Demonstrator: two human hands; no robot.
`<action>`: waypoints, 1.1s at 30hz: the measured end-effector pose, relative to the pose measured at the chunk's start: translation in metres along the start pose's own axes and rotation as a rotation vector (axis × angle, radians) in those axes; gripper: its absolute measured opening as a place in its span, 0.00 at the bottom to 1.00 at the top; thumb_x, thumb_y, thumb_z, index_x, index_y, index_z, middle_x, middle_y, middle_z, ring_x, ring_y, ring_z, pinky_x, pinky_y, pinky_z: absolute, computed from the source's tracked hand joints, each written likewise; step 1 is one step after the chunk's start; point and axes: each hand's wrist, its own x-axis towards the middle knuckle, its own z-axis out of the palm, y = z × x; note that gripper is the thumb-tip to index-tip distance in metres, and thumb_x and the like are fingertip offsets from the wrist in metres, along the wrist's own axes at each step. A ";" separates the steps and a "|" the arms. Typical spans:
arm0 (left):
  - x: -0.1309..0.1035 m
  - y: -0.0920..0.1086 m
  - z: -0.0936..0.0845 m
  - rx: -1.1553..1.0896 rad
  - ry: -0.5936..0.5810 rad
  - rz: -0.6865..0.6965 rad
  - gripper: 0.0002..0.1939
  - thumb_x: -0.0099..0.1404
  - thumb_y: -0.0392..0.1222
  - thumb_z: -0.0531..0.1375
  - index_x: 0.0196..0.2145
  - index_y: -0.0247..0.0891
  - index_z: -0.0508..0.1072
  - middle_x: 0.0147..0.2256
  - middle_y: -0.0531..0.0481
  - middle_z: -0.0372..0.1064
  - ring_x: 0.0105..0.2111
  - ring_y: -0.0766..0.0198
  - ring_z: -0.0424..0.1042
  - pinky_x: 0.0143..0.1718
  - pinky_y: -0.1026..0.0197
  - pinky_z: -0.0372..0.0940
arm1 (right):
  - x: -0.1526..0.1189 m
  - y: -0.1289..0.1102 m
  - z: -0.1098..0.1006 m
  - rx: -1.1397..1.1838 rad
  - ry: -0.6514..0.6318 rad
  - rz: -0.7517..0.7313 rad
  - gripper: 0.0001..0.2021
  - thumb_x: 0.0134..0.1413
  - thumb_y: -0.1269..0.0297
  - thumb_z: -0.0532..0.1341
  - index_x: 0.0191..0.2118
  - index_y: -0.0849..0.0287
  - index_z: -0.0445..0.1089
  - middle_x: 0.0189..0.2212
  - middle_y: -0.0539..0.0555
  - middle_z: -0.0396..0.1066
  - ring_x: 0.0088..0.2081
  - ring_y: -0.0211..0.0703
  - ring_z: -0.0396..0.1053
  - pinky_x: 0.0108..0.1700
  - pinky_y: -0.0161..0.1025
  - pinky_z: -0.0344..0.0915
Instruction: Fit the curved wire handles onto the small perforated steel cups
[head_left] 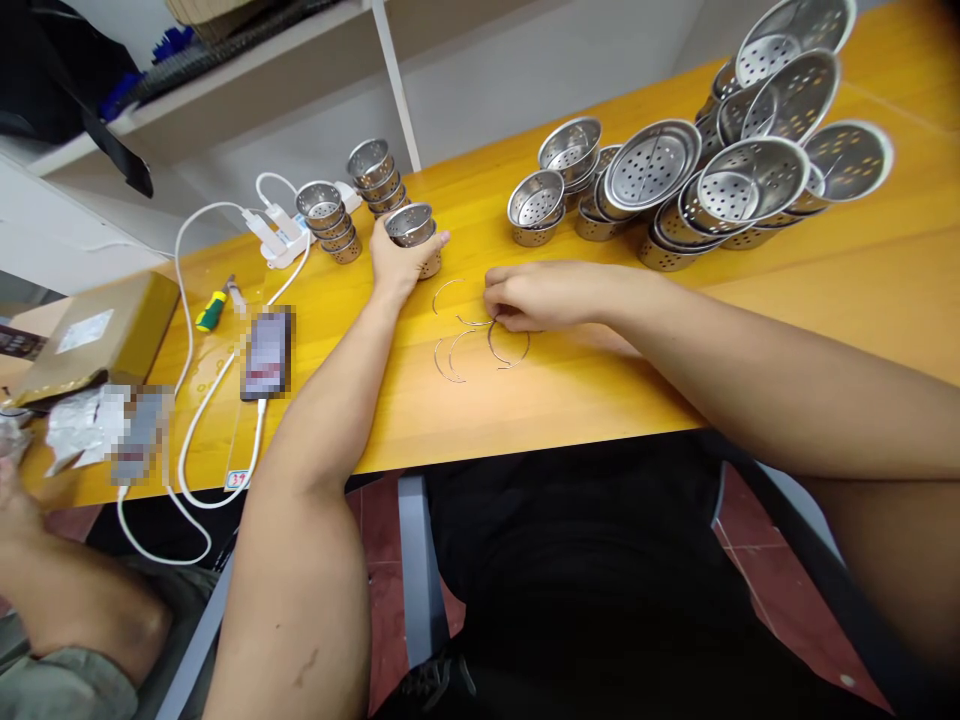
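My left hand [399, 262] is wrapped round a small stack of perforated metal strainer cups [410, 228], its thumb along the near right side. The stack stands upright on the yellow table. To the right, my right hand [529, 295] is low over the tabletop with its fingertips pinched together at a thin wire ring [527, 350]. Several curved thin wires lie between and below my hands, among them a wire arc [448, 288] and a pair of bent wires [452, 362]. The fingers partly hide the ring's upper edge.
Strainer cup stacks [322, 205] stand beyond my left hand. Several strainer baskets [652, 165] are piled at right. At left are a power strip [281, 240], white cables, a phone [268, 350], a screwdriver [212, 310], a cardboard box [112, 330] and another person's arm [82, 590].
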 end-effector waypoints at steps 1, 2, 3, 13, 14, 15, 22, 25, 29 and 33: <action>0.000 0.001 0.000 -0.022 0.017 0.002 0.52 0.50 0.62 0.95 0.60 0.48 0.73 0.65 0.40 0.88 0.68 0.43 0.90 0.82 0.34 0.81 | 0.000 0.000 0.001 0.014 0.001 -0.017 0.05 0.73 0.69 0.69 0.49 0.54 0.83 0.55 0.62 0.85 0.47 0.57 0.82 0.44 0.47 0.66; 0.000 0.002 0.000 -0.042 0.037 0.008 0.51 0.50 0.63 0.95 0.60 0.48 0.73 0.65 0.40 0.88 0.68 0.44 0.90 0.82 0.35 0.81 | 0.001 0.001 0.002 0.027 0.004 -0.041 0.05 0.74 0.67 0.70 0.50 0.54 0.84 0.55 0.62 0.86 0.48 0.58 0.83 0.46 0.47 0.67; 0.001 0.001 -0.001 -0.060 0.059 0.016 0.51 0.51 0.64 0.95 0.59 0.48 0.73 0.65 0.41 0.88 0.68 0.44 0.90 0.82 0.37 0.81 | 0.001 0.001 0.002 0.037 0.005 -0.066 0.05 0.76 0.66 0.71 0.52 0.54 0.84 0.55 0.62 0.86 0.49 0.58 0.83 0.47 0.48 0.68; 0.001 0.002 0.000 -0.138 0.048 0.024 0.48 0.48 0.41 0.96 0.56 0.47 0.72 0.55 0.52 0.87 0.63 0.48 0.91 0.78 0.41 0.81 | 0.002 -0.049 -0.018 -0.159 -0.131 0.079 0.15 0.84 0.72 0.62 0.56 0.59 0.89 0.60 0.64 0.90 0.50 0.55 0.84 0.43 0.45 0.60; 0.000 0.007 0.001 -0.133 0.056 0.029 0.48 0.49 0.37 0.95 0.56 0.48 0.72 0.53 0.54 0.86 0.61 0.50 0.91 0.77 0.42 0.81 | 0.001 -0.054 -0.021 -0.180 -0.144 0.094 0.16 0.85 0.72 0.62 0.59 0.60 0.89 0.61 0.65 0.89 0.50 0.55 0.84 0.43 0.46 0.60; -0.002 0.012 0.001 -0.121 0.065 0.033 0.46 0.50 0.32 0.94 0.55 0.48 0.71 0.52 0.56 0.86 0.58 0.54 0.91 0.76 0.45 0.81 | 0.001 -0.058 -0.023 -0.197 -0.156 0.104 0.17 0.85 0.72 0.61 0.62 0.62 0.89 0.63 0.66 0.89 0.50 0.56 0.84 0.44 0.46 0.61; -0.006 0.020 0.001 -0.084 0.079 0.068 0.46 0.53 0.28 0.92 0.56 0.48 0.70 0.52 0.56 0.84 0.56 0.58 0.88 0.73 0.48 0.80 | 0.001 -0.069 -0.022 -0.224 -0.190 0.106 0.20 0.88 0.72 0.60 0.71 0.69 0.84 0.69 0.71 0.84 0.52 0.58 0.84 0.46 0.49 0.63; -0.001 0.007 -0.001 -0.093 0.067 0.101 0.54 0.45 0.56 0.98 0.56 0.49 0.70 0.56 0.51 0.83 0.66 0.47 0.87 0.83 0.38 0.76 | 0.001 -0.062 -0.018 -0.200 -0.165 0.095 0.17 0.89 0.70 0.61 0.69 0.64 0.84 0.68 0.67 0.85 0.52 0.57 0.84 0.45 0.47 0.60; 0.002 -0.001 -0.003 -0.100 0.061 0.125 0.61 0.40 0.78 0.94 0.57 0.49 0.70 0.59 0.47 0.82 0.71 0.42 0.84 0.86 0.35 0.73 | -0.001 -0.046 -0.018 -0.113 -0.159 0.093 0.13 0.85 0.68 0.64 0.62 0.57 0.87 0.63 0.61 0.88 0.52 0.55 0.83 0.44 0.45 0.60; 0.000 -0.002 -0.003 -0.089 0.036 0.115 0.60 0.45 0.85 0.90 0.59 0.50 0.70 0.60 0.45 0.81 0.74 0.42 0.83 0.88 0.33 0.72 | -0.005 -0.046 -0.025 -0.096 -0.212 0.166 0.13 0.85 0.67 0.64 0.57 0.55 0.89 0.61 0.59 0.89 0.49 0.54 0.81 0.42 0.45 0.57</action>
